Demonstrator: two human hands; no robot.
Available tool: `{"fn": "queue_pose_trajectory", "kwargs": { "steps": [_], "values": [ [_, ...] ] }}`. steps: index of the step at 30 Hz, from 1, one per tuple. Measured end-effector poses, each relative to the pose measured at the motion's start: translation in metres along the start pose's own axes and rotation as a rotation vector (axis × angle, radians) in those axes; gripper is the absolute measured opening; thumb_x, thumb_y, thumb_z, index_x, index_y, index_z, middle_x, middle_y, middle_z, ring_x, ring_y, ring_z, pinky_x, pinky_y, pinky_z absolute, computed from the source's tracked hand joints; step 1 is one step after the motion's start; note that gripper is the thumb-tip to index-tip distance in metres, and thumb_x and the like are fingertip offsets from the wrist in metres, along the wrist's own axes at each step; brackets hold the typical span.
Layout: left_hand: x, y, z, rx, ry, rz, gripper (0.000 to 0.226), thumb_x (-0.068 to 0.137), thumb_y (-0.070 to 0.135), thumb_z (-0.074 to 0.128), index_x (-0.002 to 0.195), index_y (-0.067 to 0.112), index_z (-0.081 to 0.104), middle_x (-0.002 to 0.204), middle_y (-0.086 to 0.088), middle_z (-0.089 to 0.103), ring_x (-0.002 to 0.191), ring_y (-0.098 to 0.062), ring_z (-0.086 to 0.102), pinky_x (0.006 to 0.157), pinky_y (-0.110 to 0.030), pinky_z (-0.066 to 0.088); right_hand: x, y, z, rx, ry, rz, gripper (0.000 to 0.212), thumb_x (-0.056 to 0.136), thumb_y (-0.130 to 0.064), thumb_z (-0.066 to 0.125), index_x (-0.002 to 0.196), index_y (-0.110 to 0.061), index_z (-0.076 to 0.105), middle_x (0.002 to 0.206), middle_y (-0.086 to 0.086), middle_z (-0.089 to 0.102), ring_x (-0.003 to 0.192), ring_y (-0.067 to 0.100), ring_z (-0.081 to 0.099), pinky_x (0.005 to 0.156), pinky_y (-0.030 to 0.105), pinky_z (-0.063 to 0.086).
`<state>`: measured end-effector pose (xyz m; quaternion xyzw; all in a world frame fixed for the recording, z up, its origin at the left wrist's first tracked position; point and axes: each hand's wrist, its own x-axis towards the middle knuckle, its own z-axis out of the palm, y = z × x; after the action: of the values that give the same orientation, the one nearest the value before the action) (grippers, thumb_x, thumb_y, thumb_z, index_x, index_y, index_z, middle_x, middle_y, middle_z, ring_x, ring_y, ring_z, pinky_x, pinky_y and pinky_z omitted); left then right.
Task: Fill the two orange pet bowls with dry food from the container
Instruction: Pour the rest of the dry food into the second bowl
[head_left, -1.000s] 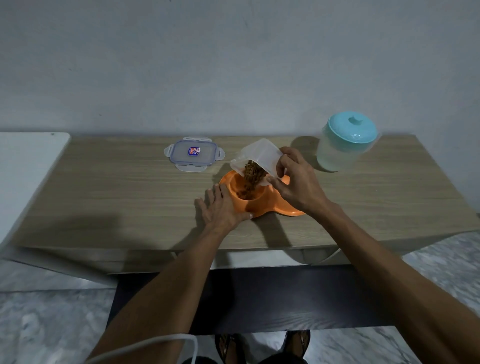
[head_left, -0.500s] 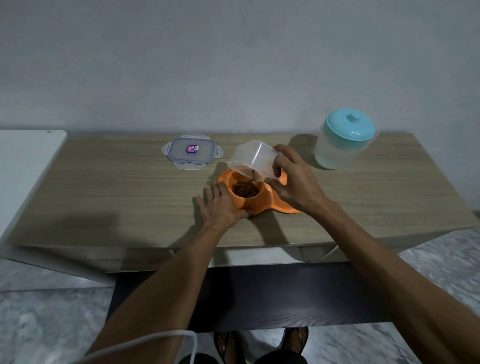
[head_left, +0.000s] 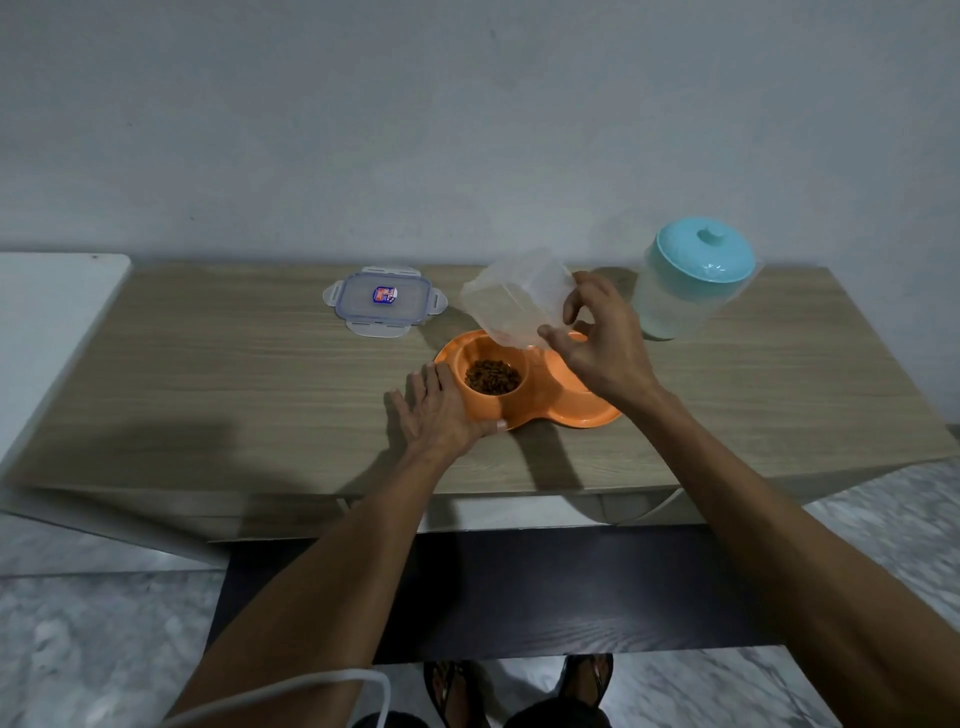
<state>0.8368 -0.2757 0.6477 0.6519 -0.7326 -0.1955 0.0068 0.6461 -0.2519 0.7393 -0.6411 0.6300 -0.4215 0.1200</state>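
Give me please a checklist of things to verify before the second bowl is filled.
1. The left bowl holds dry food: ok.
2. Fill of the right bowl: cannot tell; the right hand hides most of it.
3. Food left in the container: not ok; it looks empty.
4. Grip on the container: ok, fingers curled round it.
5. Steadying by the left hand: ok, flat on the table against the left bowl.
6. The lid out of the way: ok, lying apart on the table.
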Motion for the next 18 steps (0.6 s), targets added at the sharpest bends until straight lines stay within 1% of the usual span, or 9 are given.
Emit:
{"fn": "queue_pose_trajectory", "kwargs": {
  "steps": [2,3,5,6,8,10,13,15,18],
  "values": [
    [0.0,0.0,-0.001,0.018,-0.011,0.003,0.129,0.062,0.08,0.066,0.154,0.011,0.008,0.162,-0.011,0.013,0.149,-0.029,0.012,0.117,-0.06,0.012,0.013,0.01,0.006,0.117,0.086,0.205,0.028,0.078,-0.021,0.077,0.079,-0.018,0.049,0.09,0.002,0.056,0.086,0.019,0.057,0.071,0.022,0.051],
    [0.0,0.0,-0.001,0.028,-0.017,0.003,0.128,0.063,0.08,0.065,0.154,0.011,0.007,0.162,-0.011,0.012,0.149,-0.029,0.011,0.117,-0.059,0.012,0.021,0.016,0.01,0.172,0.12,0.309,0.028,0.077,-0.028,0.076,0.079,-0.022,0.049,0.086,0.002,0.057,0.085,0.02,0.059,0.074,0.027,0.053],
    [0.0,0.0,-0.001,0.037,-0.017,0.003,0.128,0.064,0.081,0.064,0.154,0.011,0.006,0.162,-0.011,0.011,0.15,-0.029,0.011,0.117,-0.059,0.011,0.038,0.027,0.018,0.29,0.158,0.505,0.028,0.076,-0.036,0.074,0.082,-0.027,0.049,0.092,0.004,0.058,0.085,0.02,0.064,0.08,0.045,0.059],
    [0.0,-0.001,-0.001,0.041,-0.011,0.005,0.128,0.063,0.082,0.063,0.154,0.011,0.006,0.162,-0.011,0.012,0.149,-0.029,0.011,0.117,-0.059,0.011,0.048,0.031,0.023,0.35,0.16,0.582,0.027,0.078,-0.032,0.073,0.087,-0.023,0.049,0.097,0.006,0.057,0.084,0.019,0.064,0.079,0.048,0.061],
    [0.001,-0.002,0.001,0.045,0.004,0.013,0.128,0.063,0.083,0.062,0.154,0.011,0.007,0.161,-0.01,0.014,0.148,-0.029,0.014,0.116,-0.059,0.013,0.066,0.038,0.035,0.447,0.156,0.706,0.028,0.084,-0.021,0.071,0.097,-0.014,0.048,0.105,0.009,0.053,0.092,0.021,0.061,0.076,0.045,0.063],
    [0.003,-0.003,0.003,0.041,0.01,0.014,0.128,0.063,0.082,0.063,0.154,0.012,0.006,0.161,-0.009,0.014,0.148,-0.029,0.014,0.116,-0.06,0.012,0.081,0.044,0.048,0.504,0.152,0.795,0.026,0.087,-0.016,0.07,0.098,-0.012,0.047,0.108,0.01,0.053,0.097,0.024,0.059,0.074,0.042,0.063],
    [0.004,-0.004,0.006,0.012,-0.003,0.002,0.13,0.064,0.08,0.064,0.156,0.012,0.002,0.164,-0.01,0.008,0.151,-0.031,0.007,0.117,-0.061,0.007,0.096,0.054,0.067,0.508,0.107,0.87,0.022,0.089,-0.013,0.067,0.092,-0.012,0.046,0.093,0.006,0.05,0.092,0.023,0.057,0.075,0.045,0.063],
    [0.005,-0.004,0.008,0.009,0.0,0.0,0.129,0.065,0.08,0.064,0.156,0.013,0.002,0.165,-0.01,0.007,0.152,-0.031,0.005,0.117,-0.061,0.006,0.099,0.059,0.077,0.493,0.084,0.905,0.018,0.09,-0.013,0.065,0.095,-0.01,0.048,0.09,0.005,0.049,0.091,0.024,0.056,0.076,0.046,0.063],
    [0.004,-0.004,0.009,0.003,0.016,-0.005,0.126,0.067,0.078,0.065,0.156,0.013,0.002,0.164,-0.01,0.008,0.152,-0.03,0.007,0.118,-0.06,0.007,0.101,0.062,0.088,0.509,0.094,0.933,0.015,0.093,-0.013,0.063,0.103,-0.006,0.054,0.092,0.003,0.049,0.093,0.023,0.054,0.074,0.044,0.063]
  ]
}}
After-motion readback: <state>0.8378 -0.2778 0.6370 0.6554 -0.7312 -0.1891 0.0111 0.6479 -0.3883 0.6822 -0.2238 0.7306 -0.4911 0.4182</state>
